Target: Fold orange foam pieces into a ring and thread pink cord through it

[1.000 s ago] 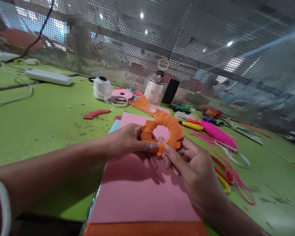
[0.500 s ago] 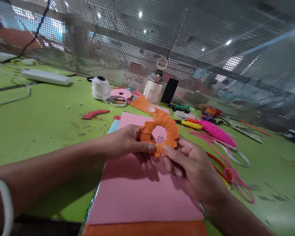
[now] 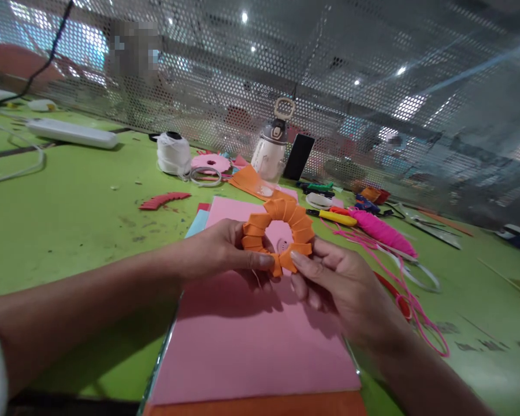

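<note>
An orange pleated ring (image 3: 302, 226) is held above a stack of sheets, with a pink sheet (image 3: 255, 352) on top and an orange edge showing below it at 6 o'clock. The fingers of the left hand (image 3: 221, 248) grasp the ring from about 8 o'clock, the thumb pressing its face near 7. The fingers of the right hand (image 3: 346, 280) pinch it from about 4 o'clock, the thumb near 5. Two short orange flaps meet between the thumbs.

Around the ring, on the green counter (image 3: 82, 231), a pale bottle (image 3: 268, 156) stands near 12 o'clock, with a dark phone-like slab (image 3: 299, 157) leaning just beside it. Between 10 and 11 are a pink scalloped disc (image 3: 221, 162) and a white spool of thread (image 3: 173, 153); a white power strip (image 3: 71, 133) lies farther out at 10. A red pleated strip (image 3: 164, 200) lies between 9 and 10. Toward 2 to 3 o'clock are a yellow-handled tool (image 3: 338, 218) and a bundle of magenta yarn (image 3: 381, 231), its loose strands trailing toward 4.
</note>
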Tool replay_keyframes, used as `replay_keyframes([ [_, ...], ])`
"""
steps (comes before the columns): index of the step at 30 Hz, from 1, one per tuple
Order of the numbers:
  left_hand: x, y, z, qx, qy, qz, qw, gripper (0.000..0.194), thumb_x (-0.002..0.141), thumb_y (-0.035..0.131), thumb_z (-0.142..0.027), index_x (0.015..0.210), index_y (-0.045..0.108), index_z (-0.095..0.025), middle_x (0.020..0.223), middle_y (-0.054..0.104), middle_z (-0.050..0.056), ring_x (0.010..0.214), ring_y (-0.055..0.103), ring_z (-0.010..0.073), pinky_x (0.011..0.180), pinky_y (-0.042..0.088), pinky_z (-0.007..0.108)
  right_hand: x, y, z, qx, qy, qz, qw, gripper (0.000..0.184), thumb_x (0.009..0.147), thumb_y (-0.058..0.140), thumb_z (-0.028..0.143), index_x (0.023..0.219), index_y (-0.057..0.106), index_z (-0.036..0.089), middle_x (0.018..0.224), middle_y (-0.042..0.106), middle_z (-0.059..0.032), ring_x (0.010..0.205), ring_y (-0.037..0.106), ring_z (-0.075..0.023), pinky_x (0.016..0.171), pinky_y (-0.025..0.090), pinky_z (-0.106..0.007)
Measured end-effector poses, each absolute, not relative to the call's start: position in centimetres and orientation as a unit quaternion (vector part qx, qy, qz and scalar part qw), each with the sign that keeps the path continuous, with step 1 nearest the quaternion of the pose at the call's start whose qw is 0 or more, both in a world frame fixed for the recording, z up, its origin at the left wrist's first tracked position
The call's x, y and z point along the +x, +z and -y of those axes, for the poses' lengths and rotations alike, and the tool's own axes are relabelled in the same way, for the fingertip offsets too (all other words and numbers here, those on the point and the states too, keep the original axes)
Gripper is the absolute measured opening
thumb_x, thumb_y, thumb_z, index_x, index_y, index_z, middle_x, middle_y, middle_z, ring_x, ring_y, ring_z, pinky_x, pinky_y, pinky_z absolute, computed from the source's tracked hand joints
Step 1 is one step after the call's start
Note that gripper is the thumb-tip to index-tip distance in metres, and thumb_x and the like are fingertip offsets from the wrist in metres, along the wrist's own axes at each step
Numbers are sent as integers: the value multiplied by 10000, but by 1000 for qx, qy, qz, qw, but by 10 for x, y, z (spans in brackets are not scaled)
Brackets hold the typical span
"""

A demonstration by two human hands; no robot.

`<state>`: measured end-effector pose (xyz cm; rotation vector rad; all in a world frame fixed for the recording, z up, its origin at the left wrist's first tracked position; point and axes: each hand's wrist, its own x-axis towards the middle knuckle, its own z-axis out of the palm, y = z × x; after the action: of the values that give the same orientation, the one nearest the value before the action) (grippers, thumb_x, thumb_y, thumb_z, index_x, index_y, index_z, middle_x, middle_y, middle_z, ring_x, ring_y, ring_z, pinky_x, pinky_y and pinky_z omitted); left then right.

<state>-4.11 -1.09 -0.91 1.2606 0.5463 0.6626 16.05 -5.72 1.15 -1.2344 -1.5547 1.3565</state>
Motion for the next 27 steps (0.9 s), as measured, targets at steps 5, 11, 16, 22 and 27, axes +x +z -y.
replay_keyframes([
  [5, -41, -9, 12, 572, 320, -239, 716, 86, 806, 702, -189, 817, 695, -103, 780, 740, 65, 648, 697, 140, 662, 583, 267, 161, 12, 59, -479, 453, 654, 372, 239, 894, 576, 409, 837, 566, 177, 582, 562, 32, 438, 448, -67, 397, 342, -183],
  [11, -40, -11, 13, 575, 321, -210, 723, 115, 858, 642, -182, 897, 704, -94, 821, 743, 96, 745, 711, 166, 732, 580, 290, 156, 13, 66, -471, 323, 722, 391, 175, 893, 584, 326, 793, 571, 183, 629, 553, 14, 546, 497, -106, 486, 414, -222],
  [16, -38, -11, 13, 558, 349, -191, 729, 139, 840, 666, -194, 930, 717, -102, 893, 740, 102, 805, 710, 182, 750, 577, 296, 159, 12, 66, -458, 234, 763, 392, 92, 871, 605, 268, 809, 604, 200, 685, 613, -9, 588, 559, -131, 545, 462, -248],
  [22, -41, -6, 15, 575, 352, -182, 715, 161, 863, 636, -211, 968, 714, -118, 966, 732, 114, 879, 701, 205, 786, 566, 326, 160, 11, 66, -432, 223, 771, 411, 58, 865, 604, 215, 818, 638, 212, 667, 630, 1, 570, 591, -129, 521, 473, -238],
  [27, -42, -1, 21, 557, 374, -167, 722, 104, 829, 668, -190, 905, 678, -119, 969, 716, 111, 890, 685, 214, 825, 553, 380, 162, 13, 64, -413, 231, 778, 414, 60, 853, 623, 184, 867, 667, 221, 709, 665, 1, 578, 605, -121, 491, 461, -225],
])
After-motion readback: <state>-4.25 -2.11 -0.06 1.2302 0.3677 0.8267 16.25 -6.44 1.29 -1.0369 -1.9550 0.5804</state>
